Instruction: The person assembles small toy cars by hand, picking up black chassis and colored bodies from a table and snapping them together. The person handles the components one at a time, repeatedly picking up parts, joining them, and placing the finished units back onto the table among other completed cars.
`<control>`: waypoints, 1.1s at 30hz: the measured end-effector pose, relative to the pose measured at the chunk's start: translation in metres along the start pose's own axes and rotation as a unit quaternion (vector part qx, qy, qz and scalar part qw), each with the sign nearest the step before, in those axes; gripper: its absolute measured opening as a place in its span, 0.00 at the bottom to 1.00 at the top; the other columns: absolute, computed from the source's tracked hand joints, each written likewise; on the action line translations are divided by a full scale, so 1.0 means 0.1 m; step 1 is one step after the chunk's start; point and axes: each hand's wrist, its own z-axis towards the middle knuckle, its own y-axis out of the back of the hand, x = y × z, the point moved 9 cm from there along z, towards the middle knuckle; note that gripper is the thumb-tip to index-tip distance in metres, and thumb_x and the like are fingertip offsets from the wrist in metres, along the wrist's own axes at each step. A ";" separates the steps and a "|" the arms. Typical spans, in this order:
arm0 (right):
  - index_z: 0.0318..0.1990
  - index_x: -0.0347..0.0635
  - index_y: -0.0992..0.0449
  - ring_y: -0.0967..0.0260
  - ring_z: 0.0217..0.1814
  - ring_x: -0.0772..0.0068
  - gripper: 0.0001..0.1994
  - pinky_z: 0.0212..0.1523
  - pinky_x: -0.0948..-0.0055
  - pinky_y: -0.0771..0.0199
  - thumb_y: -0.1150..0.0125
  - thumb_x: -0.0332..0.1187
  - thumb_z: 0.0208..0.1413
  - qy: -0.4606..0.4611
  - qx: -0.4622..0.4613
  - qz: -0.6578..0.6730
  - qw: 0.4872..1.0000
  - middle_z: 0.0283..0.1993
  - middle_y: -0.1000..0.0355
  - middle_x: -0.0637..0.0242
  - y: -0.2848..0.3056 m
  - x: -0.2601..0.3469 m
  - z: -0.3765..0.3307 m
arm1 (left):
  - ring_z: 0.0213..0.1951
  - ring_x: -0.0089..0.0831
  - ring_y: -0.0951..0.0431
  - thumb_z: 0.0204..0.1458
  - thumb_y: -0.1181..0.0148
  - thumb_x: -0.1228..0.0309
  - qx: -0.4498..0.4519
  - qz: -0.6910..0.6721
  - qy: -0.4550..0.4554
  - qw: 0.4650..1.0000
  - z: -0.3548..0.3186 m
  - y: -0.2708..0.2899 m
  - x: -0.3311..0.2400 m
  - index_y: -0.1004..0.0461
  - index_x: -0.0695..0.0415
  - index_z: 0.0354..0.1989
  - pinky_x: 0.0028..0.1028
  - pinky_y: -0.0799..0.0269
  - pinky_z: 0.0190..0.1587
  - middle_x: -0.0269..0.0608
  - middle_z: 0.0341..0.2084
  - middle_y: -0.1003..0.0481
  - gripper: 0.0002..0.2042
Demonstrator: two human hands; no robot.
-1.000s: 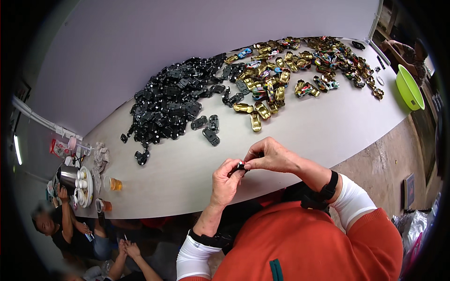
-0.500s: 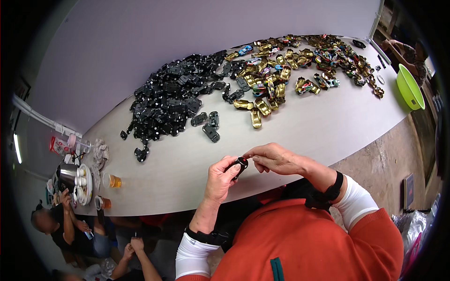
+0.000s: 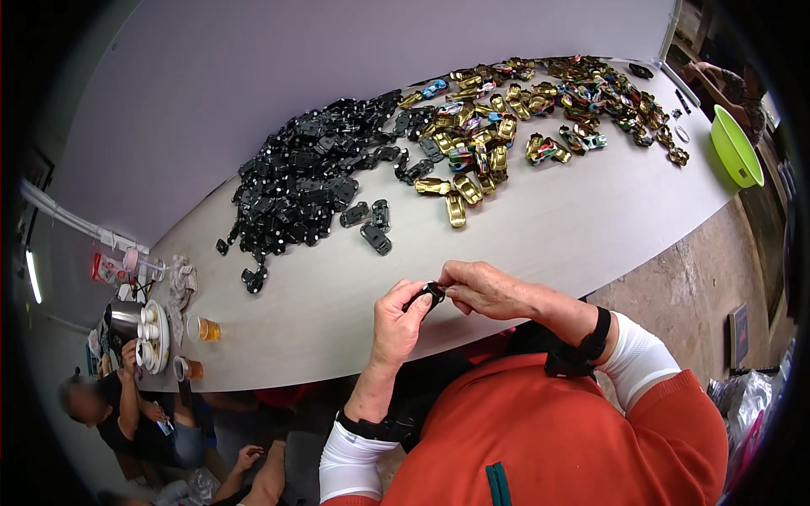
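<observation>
Just above the table's front edge, my left hand [image 3: 396,325] is closed around a small black toy car [image 3: 433,295], thumb on its near side. My right hand [image 3: 483,289] meets the car's right end with thumb and forefinger pinched together. Whatever lies between those fingertips is too small or hidden to make out. Beyond my hands lie a few separate dark toy car bodies [image 3: 376,239] and gold toy cars [image 3: 456,209]. A large heap of black toy cars [image 3: 295,181] spreads over the far left of the table, with a heap of gold and multicoloured ones [image 3: 481,126] to its right.
The pale table [image 3: 540,228] runs along a wall. At its left end stand glasses of amber drink [image 3: 203,329], a round tray [image 3: 163,361] with white cups, and a crumpled cloth [image 3: 182,282]. A green basin [image 3: 736,148] sits at the right end. Other people sit at lower left and upper right.
My right fingertips have closed in on the end of the toy car, covering the red spot seen there before. The left hand keeps its hold. The whole view has shifted slightly.
</observation>
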 end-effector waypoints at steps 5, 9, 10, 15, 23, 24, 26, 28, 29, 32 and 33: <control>0.35 0.36 0.34 0.39 0.23 0.61 0.05 0.25 0.65 0.37 0.52 0.28 0.56 0.049 -0.074 -0.113 0.990 0.22 0.35 0.59 0.06 0.09 -0.04 | 0.23 0.13 0.38 0.51 0.46 0.77 -0.028 0.055 -0.061 0.996 -0.04 -0.03 -0.10 0.26 0.65 0.38 0.14 0.42 0.22 0.27 0.23 0.37 0.08; 0.35 0.35 0.33 0.33 0.27 0.48 0.06 0.28 0.58 0.36 0.52 0.29 0.55 0.068 -0.088 -0.186 0.976 0.25 0.30 0.54 0.05 0.09 -0.04 | 0.23 0.13 0.38 0.51 0.46 0.76 -0.034 0.043 -0.044 0.997 -0.06 -0.06 -0.07 0.26 0.66 0.38 0.14 0.41 0.21 0.27 0.23 0.37 0.08; 0.35 0.35 0.33 0.31 0.26 0.52 0.05 0.27 0.60 0.36 0.52 0.29 0.55 0.076 -0.088 -0.199 0.973 0.24 0.30 0.55 0.04 0.09 -0.05 | 0.22 0.13 0.38 0.51 0.46 0.76 -0.034 0.024 -0.021 0.999 -0.07 -0.05 -0.01 0.26 0.66 0.38 0.14 0.42 0.21 0.27 0.22 0.36 0.08; 0.35 0.35 0.35 0.32 0.23 0.77 0.06 0.23 0.76 0.35 0.58 0.27 0.58 -0.031 -0.049 0.129 0.990 0.23 0.31 0.66 0.26 -0.16 -0.16 | 0.18 0.12 0.38 0.52 0.47 0.76 0.024 -0.056 0.129 0.990 -0.25 -0.23 0.10 0.26 0.63 0.35 0.15 0.42 0.19 0.27 0.19 0.33 0.06; 0.34 0.36 0.33 0.31 0.25 0.76 0.03 0.25 0.76 0.32 0.50 0.26 0.54 -0.041 -0.291 -0.022 0.955 0.30 0.30 0.65 1.28 -0.72 -0.22 | 0.18 0.20 0.33 0.55 0.49 0.65 0.157 -0.222 0.438 0.857 -0.96 -0.79 2.16 0.32 0.61 0.40 0.18 0.36 0.19 0.41 0.25 0.27 0.11; 0.33 0.35 0.32 0.31 0.25 0.75 0.03 0.24 0.75 0.32 0.48 0.26 0.53 -0.020 -0.300 -0.088 0.950 0.29 0.30 0.65 1.30 -0.69 -0.15 | 0.18 0.23 0.32 0.55 0.49 0.64 0.091 -0.225 0.445 0.862 -0.89 -0.79 2.38 0.33 0.60 0.40 0.20 0.35 0.19 0.42 0.25 0.28 0.12; 0.30 0.36 0.30 0.30 0.25 0.65 0.05 0.26 0.69 0.32 0.43 0.28 0.48 -0.011 -0.292 -0.154 0.944 0.26 0.29 0.60 1.20 -0.42 -0.03 | 0.21 0.29 0.28 0.54 0.47 0.60 0.078 -0.182 0.398 0.896 -0.80 -0.80 2.45 0.33 0.60 0.41 0.25 0.30 0.24 0.42 0.26 0.27 0.15; 0.29 0.37 0.28 0.30 0.26 0.58 0.07 0.28 0.65 0.32 0.40 0.30 0.46 0.005 -0.257 -0.222 0.941 0.24 0.29 0.56 1.00 -0.27 0.19 | 0.26 0.32 0.25 0.53 0.45 0.59 0.109 0.034 0.293 0.949 -0.66 -0.71 2.07 0.33 0.62 0.40 0.28 0.28 0.28 0.42 0.27 0.26 0.17; 0.29 0.37 0.28 0.30 0.26 0.56 0.08 0.28 0.63 0.32 0.39 0.32 0.45 0.013 -0.227 -0.262 0.938 0.22 0.29 0.55 0.85 -0.23 0.30 | 0.29 0.31 0.25 0.52 0.45 0.60 0.164 0.094 0.246 0.951 -0.69 -0.70 1.86 0.33 0.63 0.43 0.28 0.29 0.32 0.42 0.29 0.26 0.18; 0.28 0.37 0.28 0.30 0.28 0.51 0.16 0.29 0.59 0.31 0.37 0.44 0.45 0.017 -0.166 -0.336 0.927 0.22 0.29 0.53 0.42 -0.02 0.66 | 0.32 0.32 0.25 0.53 0.47 0.62 0.258 0.204 0.214 0.920 -0.94 -0.56 1.55 0.31 0.63 0.47 0.33 0.33 0.43 0.40 0.33 0.25 0.18; 0.28 0.36 0.29 0.30 0.29 0.50 0.19 0.30 0.59 0.31 0.37 0.46 0.44 0.022 -0.159 -0.359 0.919 0.23 0.29 0.53 0.31 0.03 0.79 | 0.28 0.24 0.26 0.52 0.44 0.64 0.325 0.196 0.158 0.912 -0.93 -0.60 1.18 0.33 0.66 0.50 0.21 0.30 0.31 0.39 0.30 0.25 0.21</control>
